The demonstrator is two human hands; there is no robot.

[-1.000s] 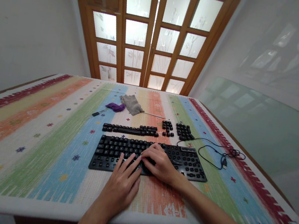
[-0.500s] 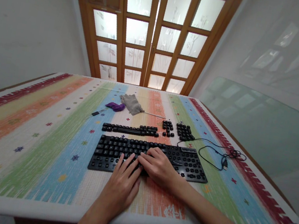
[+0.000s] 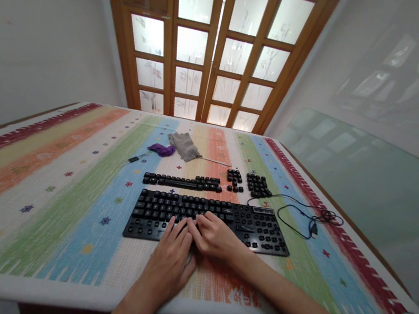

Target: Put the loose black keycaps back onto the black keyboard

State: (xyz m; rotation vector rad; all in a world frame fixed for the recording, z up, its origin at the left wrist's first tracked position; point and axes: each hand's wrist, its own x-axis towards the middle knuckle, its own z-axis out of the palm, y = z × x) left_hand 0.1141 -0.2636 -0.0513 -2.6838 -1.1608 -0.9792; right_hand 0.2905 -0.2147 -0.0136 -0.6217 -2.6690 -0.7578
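Note:
A black keyboard point(image 3: 261, 230) lies in front of me on the table, keycaps on its upper left rows and bare switches along the bottom row and the right side. My left hand point(image 3: 171, 258) rests over its lower edge, fingers stretched out and lying on the lower rows. Close beside it, my right hand point(image 3: 217, 240) is closed, its fingers bent and pressed together at the lower middle keys. What those fingertips hold, if anything, is hidden. Behind the keyboard are a row of loose keycaps with a long space bar point(image 3: 179, 183) and more loose keycaps point(image 3: 256, 185).
A grey cloth point(image 3: 185, 146), a purple cloth point(image 3: 161, 150) and a small brush-like tool with a black end point(image 3: 134, 159) lie farther back. The coiled USB cable point(image 3: 320, 217) is at the right. A striped tablecloth point(image 3: 77, 199) covers the table.
My right hand's fingertips have moved slightly left and down, nearer the left hand. The left hand's fingers have drawn closer together. The loose keycaps and cloths stay put.

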